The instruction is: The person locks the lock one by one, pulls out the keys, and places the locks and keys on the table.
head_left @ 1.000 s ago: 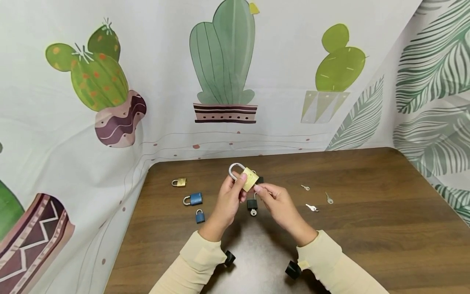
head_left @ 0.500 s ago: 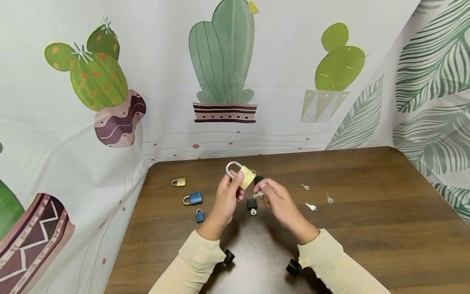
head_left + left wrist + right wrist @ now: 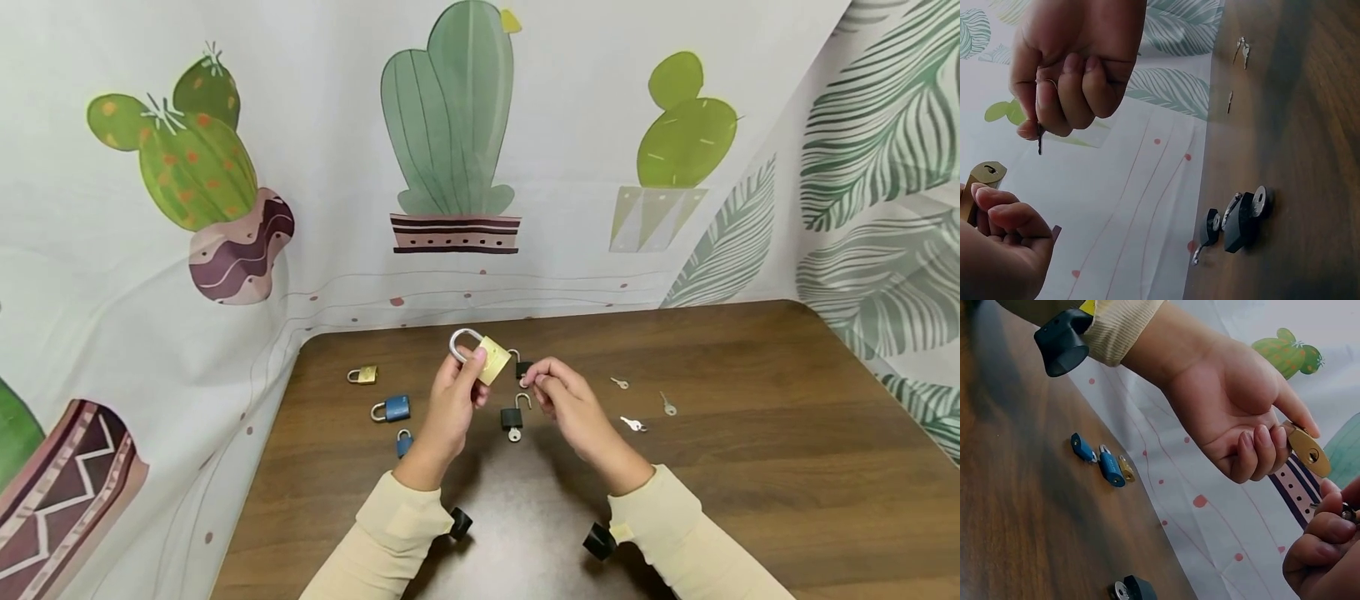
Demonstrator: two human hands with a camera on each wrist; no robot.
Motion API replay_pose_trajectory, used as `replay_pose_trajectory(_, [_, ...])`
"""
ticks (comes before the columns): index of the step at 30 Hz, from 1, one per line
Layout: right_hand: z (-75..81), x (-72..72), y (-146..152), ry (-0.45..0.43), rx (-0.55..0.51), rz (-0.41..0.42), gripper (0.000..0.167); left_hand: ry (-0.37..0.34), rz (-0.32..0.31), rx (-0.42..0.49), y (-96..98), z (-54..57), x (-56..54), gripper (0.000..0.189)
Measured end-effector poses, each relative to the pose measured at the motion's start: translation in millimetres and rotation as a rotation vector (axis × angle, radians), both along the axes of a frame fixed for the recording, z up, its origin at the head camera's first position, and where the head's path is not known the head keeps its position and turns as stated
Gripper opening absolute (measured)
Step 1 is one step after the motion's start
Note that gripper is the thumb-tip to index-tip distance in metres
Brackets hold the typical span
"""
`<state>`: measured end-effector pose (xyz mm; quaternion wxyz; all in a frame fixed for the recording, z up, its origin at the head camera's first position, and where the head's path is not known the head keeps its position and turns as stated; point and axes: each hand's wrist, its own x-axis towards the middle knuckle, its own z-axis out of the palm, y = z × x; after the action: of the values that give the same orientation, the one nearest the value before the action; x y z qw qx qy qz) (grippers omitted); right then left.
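Observation:
My left hand (image 3: 450, 404) holds a brass padlock (image 3: 494, 360) between thumb and fingers, its silver shackle pointing up and left. In the right wrist view the padlock's keyhole (image 3: 1313, 455) faces my right hand (image 3: 1329, 550). That right hand pinches a small key (image 3: 1040, 147), whose dark blade sticks out past the fingertips in the left wrist view. A gap separates key and padlock. Below and between the hands lies a black padlock (image 3: 512, 419) with its shackle open and a key in it. Another black padlock (image 3: 522, 368), partly hidden by my right fingers, lies behind it.
On the table's left lie a small brass padlock (image 3: 363, 375), a blue padlock (image 3: 393, 408) and a smaller blue padlock (image 3: 404, 443), partly behind my left wrist. Loose keys (image 3: 633, 424) are spread to the right. A printed cloth (image 3: 570, 167) hangs behind the brown table (image 3: 750, 500).
My right fingers have come away from the brass padlock's lower end, and the key has turned in their pinch. The left hand has shifted slightly left with the padlock.

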<state>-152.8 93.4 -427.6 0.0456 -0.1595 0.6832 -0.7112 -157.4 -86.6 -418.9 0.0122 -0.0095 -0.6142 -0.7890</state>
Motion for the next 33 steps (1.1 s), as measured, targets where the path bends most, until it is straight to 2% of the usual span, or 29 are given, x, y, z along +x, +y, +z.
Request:
replay_pose_trajectory(5, [3.3,-0.9,1,-0.01,-0.017,0.0,0.032,0.0,0.011,0.001,-3.6,5.1,-0.1,0.016])
replay_pose_trajectory(10, [6.4,-2.4,2,0.046,-0.014,0.007,0.039,-0.002,0.026,0.007,-6.9,10.4,-2.3,0.017])
replay_pose_trajectory(22, [7.9,-6.6,19,0.119,0.007,-0.059,0.032,0.0,0.049,-0.027,-27.8,13.4,-1.5,0.017])
replay_pose_trajectory(30, [7.7,-10.3,38,0.072,-0.015,-0.104,0.048,-0.001,0.074,-0.06,-49.5,10.0,-1.6,0.018])
replay_pose_trajectory(33, [6.9,-11.2,45,0.053,-0.008,-0.117,0.048,-0.009,0.087,-0.084,-58.8,8.9,-1.1,0.02])
